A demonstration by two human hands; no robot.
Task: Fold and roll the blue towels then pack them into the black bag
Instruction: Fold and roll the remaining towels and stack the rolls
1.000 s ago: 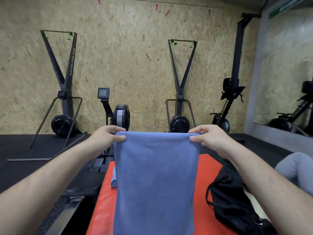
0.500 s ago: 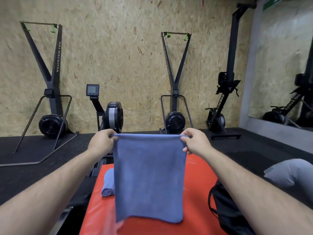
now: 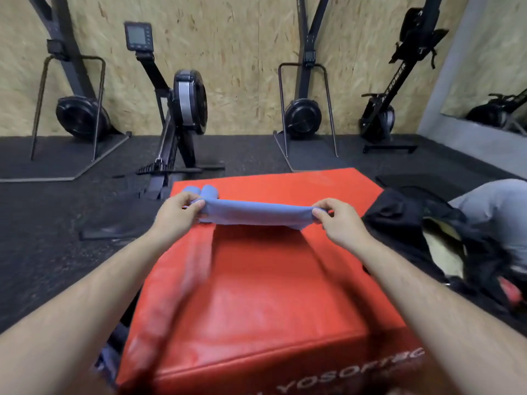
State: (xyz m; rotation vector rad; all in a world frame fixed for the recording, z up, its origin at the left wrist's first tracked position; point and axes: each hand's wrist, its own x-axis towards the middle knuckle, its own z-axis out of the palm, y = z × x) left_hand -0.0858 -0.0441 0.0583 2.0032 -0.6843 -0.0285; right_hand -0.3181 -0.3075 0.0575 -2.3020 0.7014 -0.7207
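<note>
**Towel lowered over the box: fold step in hand**

Both hands have come down since the earlier frame. The blue towel (image 3: 256, 213), which hung as a tall sheet, now shows as a narrow band stretched edge-on between them, just above the red padded box (image 3: 273, 295).

**Hand state.** The left hand (image 3: 174, 215) pinches one end of the towel between thumb and curled fingers. The right hand (image 3: 339, 220) pinches the other end the same way. The band is taut, with a slight sag at the middle.

**Step.** Judged from this pose, the towel is being laid down for folding; rolling has not yet begun. Two rolled towels (image 3: 201, 191) lie just beyond the left hand, on the far corner of the box.

**Next move.** Lower the towel flat onto the surface nearer than both hands, release the ends evenly, then square the corners before rolling. A bluish blur beneath the left forearm may be trailing cloth; it cannot be identified.

**Edges and room.**
- The box edge runs close outside the left hand, so cloth laid off-centre would overhang.
- The black bag (image 3: 399, 220) sits just outside the right hand, its mouth open, against the box side.
- The open surface nearer than the hands gives ample room for rolling.
- A rowing machine (image 3: 185, 106) stands well beyond the hands, on the floor.
</note>
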